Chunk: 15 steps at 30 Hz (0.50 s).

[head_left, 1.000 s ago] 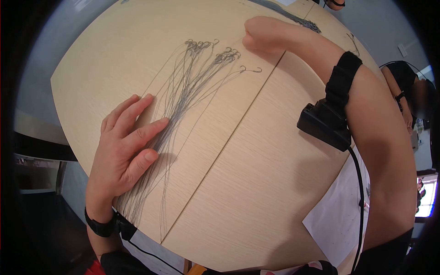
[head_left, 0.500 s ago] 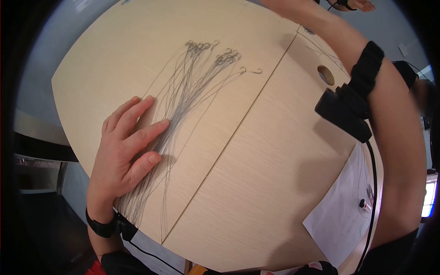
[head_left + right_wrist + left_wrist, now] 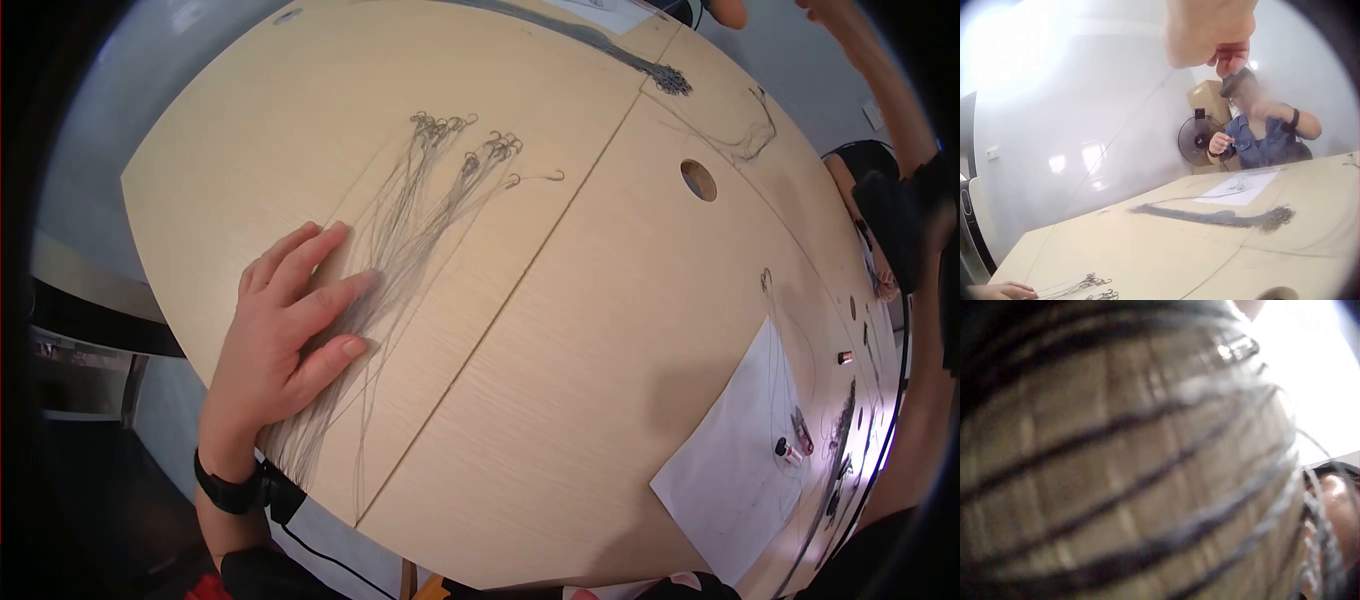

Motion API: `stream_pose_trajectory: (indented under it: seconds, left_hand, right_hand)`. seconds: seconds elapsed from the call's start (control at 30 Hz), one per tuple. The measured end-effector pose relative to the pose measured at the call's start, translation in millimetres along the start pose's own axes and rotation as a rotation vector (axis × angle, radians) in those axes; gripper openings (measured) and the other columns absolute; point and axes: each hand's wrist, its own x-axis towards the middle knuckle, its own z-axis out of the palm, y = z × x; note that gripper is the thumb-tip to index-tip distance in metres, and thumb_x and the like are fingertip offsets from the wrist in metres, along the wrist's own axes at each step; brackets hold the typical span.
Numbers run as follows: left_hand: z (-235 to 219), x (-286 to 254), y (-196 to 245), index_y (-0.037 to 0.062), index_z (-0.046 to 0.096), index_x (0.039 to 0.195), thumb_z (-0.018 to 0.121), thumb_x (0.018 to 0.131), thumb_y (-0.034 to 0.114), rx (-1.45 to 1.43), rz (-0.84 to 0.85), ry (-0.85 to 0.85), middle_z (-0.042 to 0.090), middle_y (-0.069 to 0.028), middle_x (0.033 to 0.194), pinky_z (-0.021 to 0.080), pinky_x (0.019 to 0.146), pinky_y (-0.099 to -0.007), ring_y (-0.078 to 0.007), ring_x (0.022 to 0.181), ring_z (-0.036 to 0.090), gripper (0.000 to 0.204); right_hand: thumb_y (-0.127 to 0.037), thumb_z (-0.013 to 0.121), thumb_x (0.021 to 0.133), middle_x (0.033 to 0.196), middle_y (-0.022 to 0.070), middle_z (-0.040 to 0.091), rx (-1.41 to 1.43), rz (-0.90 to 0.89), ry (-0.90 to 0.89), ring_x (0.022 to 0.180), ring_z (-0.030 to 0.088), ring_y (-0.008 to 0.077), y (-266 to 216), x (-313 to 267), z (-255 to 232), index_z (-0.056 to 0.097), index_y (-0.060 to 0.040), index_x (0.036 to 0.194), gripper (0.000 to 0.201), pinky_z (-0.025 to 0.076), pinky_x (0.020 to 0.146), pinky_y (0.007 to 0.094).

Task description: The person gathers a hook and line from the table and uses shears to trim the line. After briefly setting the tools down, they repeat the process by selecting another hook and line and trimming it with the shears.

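Hooked lines (image 3: 395, 245) lie fanned over the pale tabletop (image 3: 560, 390), their metal hooks (image 3: 435, 128) gathered in small clusters on the far side of the left hand (image 3: 290, 335). That hand rests palm down across the lines, fingers released and slightly spread, the thumb apart from the index finger. In the left wrist view dark strands cross a tan surface up close, too blurred to count. The right hand (image 3: 1213, 37) is raised above the table at the end of an outstretched arm, its fingers curled in on a thin line (image 3: 1105, 150) that slants taut down towards the left hand; the exact pinch is hidden behind the hand. Farther off lies a thick grey bundle (image 3: 1210, 217) with hooks massed at one end, and beyond it a white sheet (image 3: 1244, 187) with a few dark strands on it. Nearer the right arm, a second paper (image 3: 735, 460) carries a small bottle (image 3: 789, 452) lying beside a red tool (image 3: 803, 432); another little bottle (image 3: 845, 357) is on the wood past the paper's edge. What either bottle contains cannot be told. A round hole (image 3: 699, 180) opens in the tabletop. Across the table a person in a blue shirt (image 3: 1260, 140) has both hands raised, near a fan (image 3: 1200, 140) and a cardboard box (image 3: 1207, 102) whose contents are hidden.
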Motion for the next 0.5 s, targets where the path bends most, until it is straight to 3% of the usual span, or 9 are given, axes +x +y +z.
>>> stream_pose_trajectory:
  seconds: [0.03,0.1,0.27,0.33,0.4,0.43,0.5]
  left_hand:
    - [1,0,0,0.0103,0.06,0.104,0.058,0.074,0.035,-0.003,0.001,0.004,0.044,-0.0149,0.124,0.029,0.093,-0.043,-0.036,0.115,0.038,0.039]
    - [-5,5,6,0.0105,0.06,0.104,0.058,0.074,0.035,0.007,-0.003,0.011,0.044,-0.0147,0.124,0.029,0.093,-0.0432,-0.0359,0.115,0.038,0.039]
    - [-4,5,6,0.0113,0.06,0.104,0.058,0.073,0.035,0.014,-0.004,0.011,0.045,-0.0144,0.123,0.029,0.093,-0.0434,-0.0357,0.115,0.038,0.038]
    - [-3,4,5,0.0115,0.061,0.103,0.059,0.072,0.033,-0.001,-0.006,0.02,0.045,-0.0142,0.123,0.029,0.093,-0.0436,-0.0356,0.114,0.038,0.038]
    - [-4,7,8,0.011,0.06,0.103,0.059,0.071,0.032,-0.004,-0.005,0.009,0.044,-0.0141,0.124,0.029,0.093,-0.0435,-0.0355,0.115,0.038,0.038]
    - [-5,8,8,0.0104,0.06,0.103,0.06,0.07,0.03,-0.006,-0.005,0.0,0.044,-0.014,0.124,0.029,0.094,-0.0434,-0.0354,0.115,0.038,0.038]
    - [-6,6,8,0.0094,0.06,0.104,0.06,0.07,0.028,-0.016,-0.001,0.006,0.044,-0.0143,0.124,0.028,0.095,-0.0432,-0.0354,0.115,0.037,0.039]
  right_hand:
    - [-0.021,0.046,0.08,0.075,0.0151,0.057,0.002,-0.003,0.003,0.057,0.056,0.0214,5,3,-6,0.05,0.0029,0.086,0.025,0.045,0.049,0.0325]
    - [-0.007,0.046,0.081,0.073,0.0192,0.059,0.055,-0.026,0.1,0.056,0.06,0.021,23,15,-28,0.05,0.0121,0.077,0.02,0.049,0.046,0.0274]
    - [-0.008,0.042,0.083,0.069,0.021,0.056,0.102,-0.076,0.258,0.055,0.06,0.0233,48,22,-78,0.048,0.0136,0.074,0.024,0.048,0.042,0.0275]
    - [-0.009,0.041,0.085,0.07,0.0225,0.056,-0.083,-0.037,0.249,0.055,0.06,0.0243,50,18,-107,0.048,0.016,0.079,0.027,0.048,0.043,0.028]
    - [-0.006,0.037,0.088,0.07,0.024,0.056,0.211,-0.415,0.438,0.051,0.058,0.0237,107,50,-144,0.049,0.0189,0.083,0.027,0.047,0.043,0.0289]
    - [-0.006,0.037,0.088,0.07,0.024,0.056,0.202,-0.413,0.438,0.051,0.058,0.0237,99,47,-162,0.049,0.0189,0.083,0.027,0.047,0.043,0.0289]
    - [-0.007,0.036,0.089,0.069,0.023,0.055,0.082,-0.178,0.343,0.049,0.055,0.0238,78,16,-205,0.048,0.0204,0.086,0.03,0.046,0.043,0.0284]
